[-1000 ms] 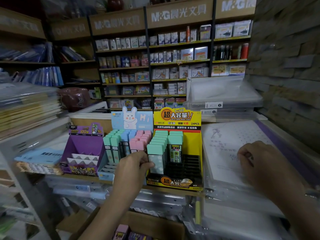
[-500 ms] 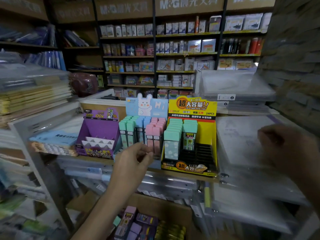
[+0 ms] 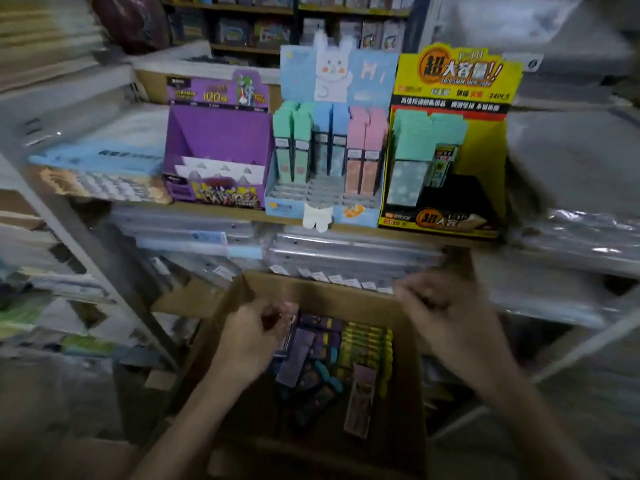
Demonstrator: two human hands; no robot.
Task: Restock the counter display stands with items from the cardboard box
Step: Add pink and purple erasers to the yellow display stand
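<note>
An open cardboard box (image 3: 329, 292) sits below the counter, holding purple packs (image 3: 301, 355), yellow-green packs (image 3: 367, 344) and a pink pack (image 3: 360, 400). My left hand (image 3: 252, 337) hovers over the box's left side with fingers curled; motion blur hides whether it holds anything. My right hand (image 3: 446, 320) hangs over the far right rim, fingers loosely bent, nothing seen in it. On the counter above stand a nearly empty purple stand (image 3: 218, 140), a blue rabbit stand (image 3: 332, 74) with green, blue and pink packs, and a yellow stand (image 3: 485, 140) with mint packs on its left.
Stacks of clear plastic folders (image 3: 346, 254) fill the shelf just under the counter edge and lie right of the yellow stand. A slanted metal shelf frame (image 3: 104, 271) stands to the left of the box. Stocked wall shelves (image 3: 263, 29) stand behind.
My view has tipped down. My left hand left the mint packs in the yellow stand and dropped to the box. My right hand came off the folder stack and moved down over the box.
</note>
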